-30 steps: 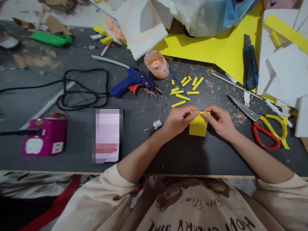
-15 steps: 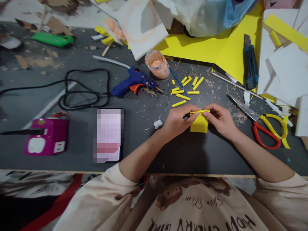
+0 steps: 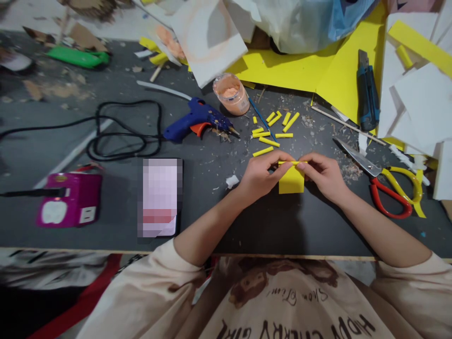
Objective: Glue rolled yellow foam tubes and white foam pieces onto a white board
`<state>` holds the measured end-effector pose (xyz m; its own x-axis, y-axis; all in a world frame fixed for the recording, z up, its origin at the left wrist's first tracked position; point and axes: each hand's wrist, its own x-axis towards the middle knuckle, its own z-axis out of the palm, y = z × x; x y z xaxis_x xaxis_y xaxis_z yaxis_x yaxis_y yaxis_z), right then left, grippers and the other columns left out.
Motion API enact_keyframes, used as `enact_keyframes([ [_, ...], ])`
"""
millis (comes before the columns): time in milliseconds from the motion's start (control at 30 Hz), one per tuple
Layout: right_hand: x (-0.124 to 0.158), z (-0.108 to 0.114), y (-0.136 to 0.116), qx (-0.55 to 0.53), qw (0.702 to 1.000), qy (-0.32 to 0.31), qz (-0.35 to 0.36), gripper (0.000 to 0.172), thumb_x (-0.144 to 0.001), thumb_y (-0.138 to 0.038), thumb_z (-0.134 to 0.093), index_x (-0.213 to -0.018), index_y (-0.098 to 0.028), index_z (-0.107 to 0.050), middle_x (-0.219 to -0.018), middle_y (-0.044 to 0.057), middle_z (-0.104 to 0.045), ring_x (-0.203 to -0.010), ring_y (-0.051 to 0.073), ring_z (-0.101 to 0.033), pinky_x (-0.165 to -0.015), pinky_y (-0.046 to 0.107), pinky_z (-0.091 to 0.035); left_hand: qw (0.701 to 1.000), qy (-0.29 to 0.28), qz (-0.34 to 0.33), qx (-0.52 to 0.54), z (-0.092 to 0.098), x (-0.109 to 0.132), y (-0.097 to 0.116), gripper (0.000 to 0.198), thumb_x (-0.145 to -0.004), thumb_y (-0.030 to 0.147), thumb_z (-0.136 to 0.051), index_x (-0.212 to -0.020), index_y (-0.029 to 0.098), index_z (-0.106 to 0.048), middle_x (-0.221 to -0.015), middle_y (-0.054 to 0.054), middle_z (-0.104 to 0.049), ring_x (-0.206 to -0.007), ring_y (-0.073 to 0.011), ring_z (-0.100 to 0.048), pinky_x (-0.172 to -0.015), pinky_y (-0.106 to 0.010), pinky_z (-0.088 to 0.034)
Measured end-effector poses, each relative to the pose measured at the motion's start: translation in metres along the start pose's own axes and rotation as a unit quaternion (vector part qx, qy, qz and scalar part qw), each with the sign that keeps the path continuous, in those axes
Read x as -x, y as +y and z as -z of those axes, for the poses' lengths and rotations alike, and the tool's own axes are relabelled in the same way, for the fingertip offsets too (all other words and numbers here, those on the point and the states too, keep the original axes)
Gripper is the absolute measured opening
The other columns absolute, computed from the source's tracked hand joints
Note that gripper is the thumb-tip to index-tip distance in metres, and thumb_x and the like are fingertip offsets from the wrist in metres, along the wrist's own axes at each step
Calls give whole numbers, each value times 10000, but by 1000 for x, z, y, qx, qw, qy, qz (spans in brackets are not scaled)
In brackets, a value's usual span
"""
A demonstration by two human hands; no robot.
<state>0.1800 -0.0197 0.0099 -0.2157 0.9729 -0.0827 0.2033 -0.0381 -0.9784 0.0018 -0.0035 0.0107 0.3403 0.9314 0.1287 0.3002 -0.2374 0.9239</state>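
Note:
Between my two hands hangs a small piece of yellow paper (image 3: 291,180), its top edge curled into a narrow roll. My left hand (image 3: 263,173) pinches the left end of that roll with thumb and fingers. At the right end, my right hand (image 3: 322,173) grips it the same way. Just beyond my hands, several short yellow paper rolls (image 3: 269,141) lie scattered on the dark table (image 3: 261,221). A thin blue stick (image 3: 259,114) lies among them.
Scissors (image 3: 379,181) with red and yellow handles lie right of my hands, a utility knife (image 3: 367,92) behind them. A blue glue gun (image 3: 201,120) and an open jar (image 3: 231,96) stand left of the rolls. Farther left are a phone (image 3: 159,188) and a purple box (image 3: 68,200).
The rolled top edge of the yellow paper looks slightly tighter and straighter. My hands stay in nearly the same place, fingers shifted only a little.

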Motion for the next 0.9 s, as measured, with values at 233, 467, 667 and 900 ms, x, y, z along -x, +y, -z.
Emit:
enact_keyframes([
  [233,0,0,-1,-9,999,29,29,363,-801,-553,-651,-760,-192,-637,-636,-31,-548,-544,83,-467,-519,235,-372,999,-36,21,4,1,-2,-1,209,-879,321,-528,-863,167,-668,-796,9,-704,-688,-94,-613,-635,-176,-454],
  [467,-1,-1,-1,-51,998,32,-7,315,-766,-506,-701,-785,-198,-637,-572,-56,-530,-471,70,-458,-456,219,-356,999,-39,-1,-32,3,-1,-1,213,-896,292,-518,-856,162,-683,-809,10,-717,-702,-93,-615,-662,-173,-450],
  [667,-2,0,-6,-81,995,17,-53,324,-728,-495,-735,-765,-195,-619,-487,-76,-513,-387,67,-456,-396,205,-330,997,-24,-62,-37,4,0,0,163,-900,232,-532,-888,156,-676,-880,-3,-738,-793,-96,-656,-737,-164,-465],
  [900,2,4,-5,-59,998,-8,-19,341,-868,-503,-584,-740,-188,-618,-499,-65,-507,-432,60,-457,-432,193,-341,999,-36,-39,-1,4,-1,2,173,-895,265,-539,-873,161,-676,-862,-6,-736,-787,-103,-659,-707,-168,-474],
])
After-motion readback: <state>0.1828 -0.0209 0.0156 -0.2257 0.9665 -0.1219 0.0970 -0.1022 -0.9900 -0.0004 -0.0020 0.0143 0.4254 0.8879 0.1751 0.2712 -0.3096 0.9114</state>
